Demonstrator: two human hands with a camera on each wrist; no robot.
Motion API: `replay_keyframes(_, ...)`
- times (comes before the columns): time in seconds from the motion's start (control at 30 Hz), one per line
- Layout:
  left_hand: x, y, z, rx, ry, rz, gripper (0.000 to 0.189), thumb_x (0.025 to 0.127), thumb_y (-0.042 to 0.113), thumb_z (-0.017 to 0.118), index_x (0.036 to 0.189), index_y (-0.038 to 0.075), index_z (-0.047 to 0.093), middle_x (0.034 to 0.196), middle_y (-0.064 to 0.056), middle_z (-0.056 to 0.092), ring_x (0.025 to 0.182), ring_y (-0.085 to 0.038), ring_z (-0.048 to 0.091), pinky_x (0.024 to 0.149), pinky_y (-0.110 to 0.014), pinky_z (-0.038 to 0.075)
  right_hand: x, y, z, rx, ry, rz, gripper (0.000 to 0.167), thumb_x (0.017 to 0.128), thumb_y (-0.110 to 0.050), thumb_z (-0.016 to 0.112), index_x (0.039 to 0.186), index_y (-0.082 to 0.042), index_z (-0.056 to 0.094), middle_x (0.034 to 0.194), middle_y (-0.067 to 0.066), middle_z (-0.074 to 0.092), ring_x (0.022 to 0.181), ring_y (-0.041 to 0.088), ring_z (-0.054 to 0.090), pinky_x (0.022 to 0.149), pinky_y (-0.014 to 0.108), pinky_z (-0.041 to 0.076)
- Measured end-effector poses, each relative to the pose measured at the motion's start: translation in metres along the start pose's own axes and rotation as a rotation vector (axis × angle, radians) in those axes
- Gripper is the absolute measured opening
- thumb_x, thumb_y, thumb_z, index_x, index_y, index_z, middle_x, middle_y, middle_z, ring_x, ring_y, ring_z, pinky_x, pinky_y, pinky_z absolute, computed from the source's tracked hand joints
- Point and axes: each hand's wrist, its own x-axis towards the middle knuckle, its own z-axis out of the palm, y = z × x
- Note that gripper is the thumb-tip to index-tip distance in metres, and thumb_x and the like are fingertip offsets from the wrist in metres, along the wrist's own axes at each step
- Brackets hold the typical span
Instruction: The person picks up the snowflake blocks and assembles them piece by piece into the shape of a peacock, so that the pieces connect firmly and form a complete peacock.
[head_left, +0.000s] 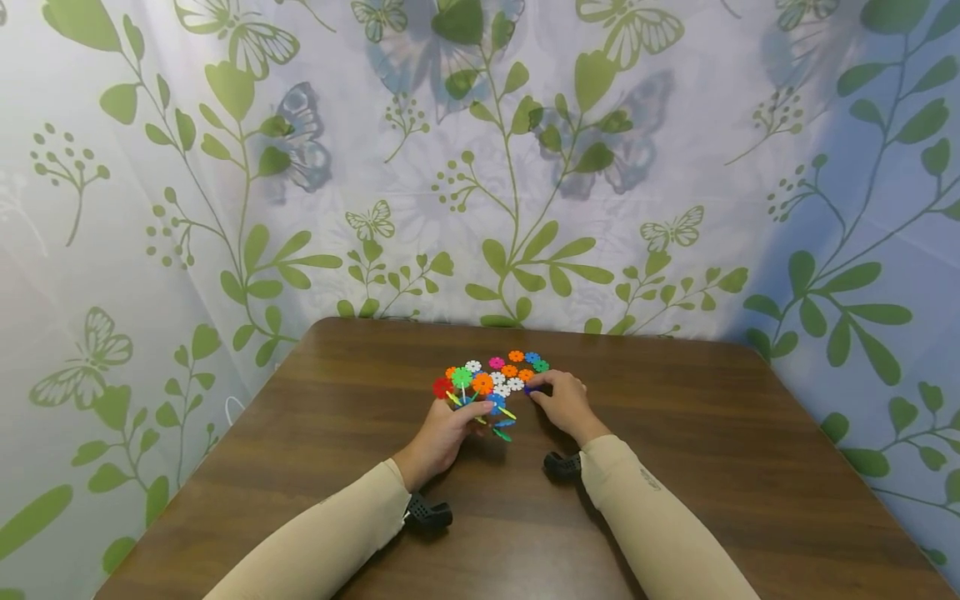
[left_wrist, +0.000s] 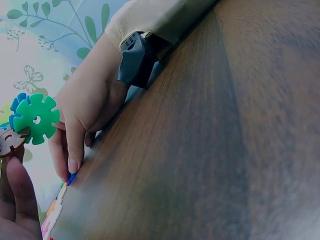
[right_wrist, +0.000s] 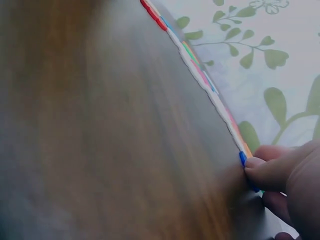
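In the head view my left hand (head_left: 441, 435) holds up a cluster of interlocking plastic snowflake discs (head_left: 483, 383), with red, green, orange, blue and yellow pieces joined at angles. A green disc (left_wrist: 37, 119) of this cluster shows in the left wrist view, above the left thumb (left_wrist: 22, 187). My right hand (head_left: 566, 406) reaches down to the tabletop beside the loose discs. Its thumb and a finger pinch a dark blue disc (right_wrist: 243, 158) at the near edge of the pile. The right hand's fingers hide part of that disc.
Loose discs lie flat just beyond the hands, among them a white one (head_left: 514, 384), a pink one (head_left: 497, 363) and a green one (head_left: 541, 366). The brown wooden table (head_left: 675, 467) ends at a leaf-patterned curtain (head_left: 420, 250) behind.
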Motion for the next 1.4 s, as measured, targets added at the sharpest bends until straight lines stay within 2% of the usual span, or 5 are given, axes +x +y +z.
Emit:
replay_keyframes(0.17, 0.000, -0.001, 0.000, 0.008, 0.004, 0.001, 0.030, 0.097, 0.009, 0.077, 0.121, 0.001, 0.063, 0.099, -0.011, 0.074, 0.078, -0.024, 0.065, 0.061, -0.032, 0.053, -0.006, -0.002, 0.000, 0.031, 0.016, 0.010, 0.013, 0.096, -0.010, 0.080, 0.109, -0.012, 0.081, 0.122, 0.009, 0.071, 0.122, 0.036, 0.061, 0.112, 0.061, 0.034)
replay_keyframes(0.47, -0.001, 0.000, 0.000, 0.036, 0.019, -0.008, 0.032, 0.096, 0.010, 0.079, 0.120, -0.002, 0.063, 0.098, -0.012, 0.074, 0.077, -0.025, 0.064, 0.062, -0.033, 0.054, -0.028, -0.011, 0.002, 0.127, 0.056, -0.015, 0.008, 0.092, -0.006, 0.084, 0.098, -0.010, 0.082, 0.109, 0.004, 0.063, 0.098, 0.026, 0.063, 0.090, 0.045, 0.054)
replay_keyframes(0.9, -0.002, 0.001, 0.000, 0.091, 0.030, -0.016, 0.023, 0.096, 0.007, 0.078, 0.114, 0.000, 0.065, 0.093, -0.009, 0.074, 0.073, -0.021, 0.064, 0.064, -0.035, 0.055, -0.068, -0.029, -0.003, 0.517, 0.045, -0.047, 0.025, 0.097, -0.009, 0.079, 0.118, 0.004, 0.076, 0.121, 0.010, 0.071, 0.110, 0.029, 0.066, 0.089, 0.025, 0.054)
replay_keyframes(1.23, -0.003, 0.003, 0.000, 0.150, 0.017, -0.032, 0.034, 0.095, 0.013, 0.081, 0.120, -0.004, 0.064, 0.097, -0.012, 0.074, 0.075, -0.023, 0.064, 0.066, -0.035, 0.057, -0.073, -0.034, -0.009, 0.682, 0.005, -0.072, 0.031, 0.100, -0.007, 0.075, 0.127, 0.006, 0.070, 0.122, 0.017, 0.071, 0.108, 0.034, 0.068, 0.089, 0.030, 0.057)
replay_keyframes(1.4, -0.004, 0.003, 0.000, 0.171, 0.046, -0.056, 0.039, 0.093, 0.012, 0.082, 0.124, -0.001, 0.062, 0.107, -0.013, 0.074, 0.089, -0.023, 0.070, 0.080, -0.033, 0.059, -0.072, -0.034, -0.008, 0.824, -0.010, -0.074, 0.033, 0.100, -0.005, 0.073, 0.129, 0.010, 0.067, 0.122, 0.021, 0.069, 0.105, 0.031, 0.064, 0.090, 0.032, 0.057)
